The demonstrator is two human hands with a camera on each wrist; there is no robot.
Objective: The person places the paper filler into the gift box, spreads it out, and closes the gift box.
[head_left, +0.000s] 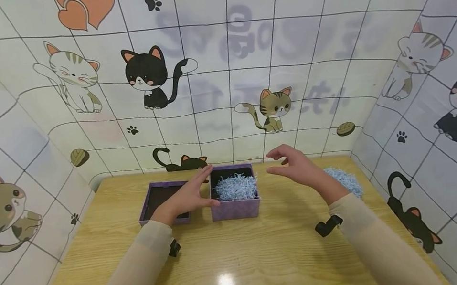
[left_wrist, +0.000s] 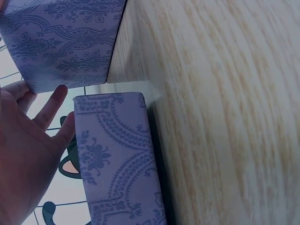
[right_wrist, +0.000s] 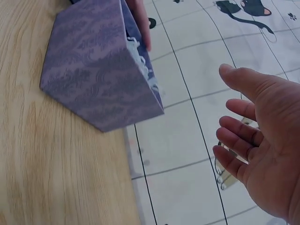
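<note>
A pale wooden table (head_left: 236, 266) with visible grain fills the space between cat-print walls, and a bright glare sits on its near middle. Toward the far edge stands a purple patterned box (head_left: 235, 207), holding pale blue shredded paper. Just to its left lies the box's lid (head_left: 163, 204), upturned, dark inside, the two almost touching. Near the far right corner rests a loose heap of shreds (head_left: 346, 180), well apart from the box.

Shredded paper (head_left: 236, 187) in box (head_left: 235, 208); lid (head_left: 163, 204) left.
</note>
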